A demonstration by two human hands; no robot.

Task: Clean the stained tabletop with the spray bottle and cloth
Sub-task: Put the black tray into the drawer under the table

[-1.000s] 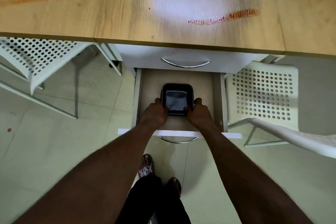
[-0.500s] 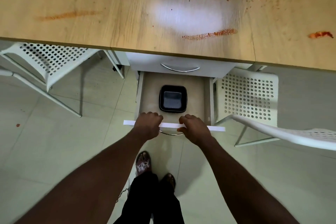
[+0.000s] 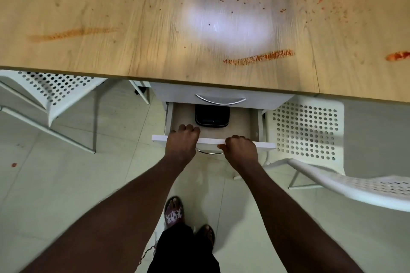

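The wooden tabletop (image 3: 155, 29) fills the upper view, marked with orange-red streaks (image 3: 259, 57) and scattered specks. Below its front edge a white drawer (image 3: 264, 144) is partly open. A black square tray (image 3: 211, 116) lies inside it, half hidden under the upper drawer. My left hand (image 3: 182, 142) grips the drawer's white front edge, fingers curled over the top. My right hand (image 3: 240, 147) grips the same edge further right. No spray bottle or cloth is in view.
The closed upper drawer carries a curved metal handle (image 3: 220, 99). White perforated chairs stand at the left (image 3: 51, 86) and the right (image 3: 310, 133). My sandalled feet (image 3: 175, 210) stand on the pale tiled floor, which shows small red spots (image 3: 14, 164).
Both hands let go of the black tray, drew back to the drawer's front edge and gripped it. The drawer has slid inward, so the tray is now partly under the upper drawer.
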